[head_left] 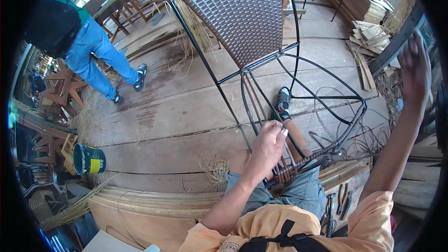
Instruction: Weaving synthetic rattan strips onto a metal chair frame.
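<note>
A chair with a black metal frame [198, 49] and a woven brown back [242, 18] lies tilted across my lap. Several brown strands [254, 93] run lengthwise along the part of its frame nearest me, and a brown wrapped section [347, 133] follows its right edge. My left hand [270, 141] is closed, its fingers pinched on a brown strand over my knees. Far out to the right, my right hand [414, 67] is raised away from the chair. Its fingers are smeared by motion, and whether they hold a strand cannot be made out.
Pliers and other hand tools [343, 200] lie on the wood at my right. Loose dark strands [326, 112] coil on the plank floor. A dark green bucket [88, 158] stands at the left. Another person [91, 42] in jeans stands at the far left. Wood offcuts [371, 37] are piled right.
</note>
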`<action>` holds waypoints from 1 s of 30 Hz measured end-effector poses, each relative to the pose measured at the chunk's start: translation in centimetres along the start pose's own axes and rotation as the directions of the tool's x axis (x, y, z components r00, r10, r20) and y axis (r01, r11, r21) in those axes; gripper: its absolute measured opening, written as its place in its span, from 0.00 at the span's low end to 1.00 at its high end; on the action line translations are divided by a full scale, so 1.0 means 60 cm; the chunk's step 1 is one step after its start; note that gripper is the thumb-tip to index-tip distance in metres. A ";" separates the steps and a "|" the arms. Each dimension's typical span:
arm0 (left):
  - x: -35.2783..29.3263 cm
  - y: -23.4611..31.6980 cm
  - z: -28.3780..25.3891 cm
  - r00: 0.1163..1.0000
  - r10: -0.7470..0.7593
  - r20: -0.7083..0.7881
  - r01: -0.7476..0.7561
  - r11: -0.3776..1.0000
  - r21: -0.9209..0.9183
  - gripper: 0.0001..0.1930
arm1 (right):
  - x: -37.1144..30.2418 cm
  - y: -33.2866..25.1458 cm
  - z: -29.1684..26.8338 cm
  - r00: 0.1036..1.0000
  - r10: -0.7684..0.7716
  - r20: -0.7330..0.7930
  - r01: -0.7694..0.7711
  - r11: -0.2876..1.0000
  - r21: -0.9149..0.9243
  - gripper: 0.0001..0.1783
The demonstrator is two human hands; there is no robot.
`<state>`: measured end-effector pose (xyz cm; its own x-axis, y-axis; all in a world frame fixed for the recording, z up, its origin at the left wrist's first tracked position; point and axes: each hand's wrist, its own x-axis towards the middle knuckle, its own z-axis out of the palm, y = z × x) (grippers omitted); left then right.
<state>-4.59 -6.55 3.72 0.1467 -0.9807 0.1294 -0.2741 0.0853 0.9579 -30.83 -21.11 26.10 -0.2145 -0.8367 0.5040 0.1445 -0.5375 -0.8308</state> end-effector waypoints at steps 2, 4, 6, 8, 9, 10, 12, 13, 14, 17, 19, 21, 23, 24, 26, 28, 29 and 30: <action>0.038 0.002 -0.034 0.967 -0.179 0.180 0.176 0.984 0.037 0.12 | 0.040 0.093 0.035 0.998 0.029 -0.062 -0.044 0.965 -0.257 0.17; 0.084 -0.030 -0.043 0.874 -0.395 0.283 0.421 0.906 -0.035 0.15 | 0.031 0.213 0.085 0.960 0.223 0.168 -0.111 0.857 -0.503 0.16; 0.132 -0.070 -0.044 0.853 -0.429 0.298 0.496 0.844 -0.205 0.16 | -0.025 0.315 0.150 0.864 0.423 0.273 -0.236 0.819 -0.522 0.15; 0.181 -0.092 -0.051 0.797 -0.494 0.347 0.586 0.771 -0.250 0.15 | -0.073 0.411 0.185 0.849 0.417 0.326 -0.258 0.863 -0.433 0.12; 0.200 -0.101 -0.052 0.784 -0.502 0.365 0.602 0.757 -0.254 0.15 | -0.088 0.448 0.189 0.854 0.411 0.318 -0.178 0.806 -0.564 0.11; 0.216 -0.115 -0.057 0.777 -0.510 0.370 0.617 0.733 -0.285 0.15 | -0.109 0.489 0.204 0.867 0.417 0.272 -0.267 0.851 -0.452 0.12; 0.242 -0.128 -0.060 0.775 -0.539 0.330 0.631 0.695 -0.346 0.14 | -0.133 0.504 0.220 0.884 0.381 0.270 -0.220 0.850 -0.479 0.13; 0.253 -0.133 -0.061 0.764 -0.563 0.316 0.645 0.690 -0.328 0.14 | -0.141 0.514 0.226 0.874 0.413 0.256 -0.230 0.816 -0.531 0.13; 0.267 -0.137 -0.065 0.754 -0.585 0.299 0.656 0.688 -0.310 0.14 | -0.148 0.529 0.231 0.865 0.441 0.241 -0.237 0.780 -0.579 0.13; 0.305 -0.177 -0.084 0.711 -0.625 0.324 0.700 0.672 -0.240 0.16 | -0.171 0.563 0.255 0.854 0.447 0.265 -0.192 0.745 -0.638 0.13; 0.326 -0.179 -0.080 0.692 -0.642 0.329 0.715 0.673 -0.189 0.17 | -0.182 0.605 0.255 0.874 0.425 0.236 -0.208 0.765 -0.609 0.14; 0.337 -0.176 -0.079 0.682 -0.644 0.346 0.719 0.675 -0.163 0.16 | -0.193 0.622 0.261 0.879 0.394 0.268 -0.131 0.741 -0.658 0.14; 0.354 -0.177 -0.081 0.658 -0.672 0.340 0.734 0.674 -0.086 0.17 | -0.198 0.635 0.269 0.852 0.392 0.348 -0.064 0.737 -0.673 0.13; 0.361 -0.181 -0.081 0.654 -0.682 0.327 0.739 0.669 -0.082 0.18 | -0.201 0.645 0.275 0.851 0.369 0.374 -0.004 0.716 -0.698 0.12; 0.368 -0.196 -0.083 0.614 -0.731 0.298 0.780 0.620 -0.086 0.16 | -0.212 0.641 0.277 0.849 0.372 0.375 0.033 0.671 -0.740 0.12; 0.377 -0.216 -0.091 0.588 -0.757 0.283 0.806 0.575 -0.137 0.14 | -0.215 0.651 0.276 0.848 0.307 0.432 0.093 0.717 -0.691 0.12; 0.379 -0.214 -0.092 0.571 -0.775 0.270 0.820 0.550 -0.155 0.14 | -0.222 0.653 0.271 0.869 0.336 0.363 -0.028 0.765 -0.643 0.12; 0.380 -0.211 -0.094 0.553 -0.793 0.255 0.833 0.525 -0.174 0.13 | -0.233 0.654 0.264 0.881 0.371 0.294 -0.146 0.803 -0.578 0.13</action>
<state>7.58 -28.98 -4.02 0.0560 -0.6548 -0.7537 0.1436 -0.7418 0.6551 -6.86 -32.20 -9.81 0.1487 -0.9675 0.2047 -0.4111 -0.2488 -0.8770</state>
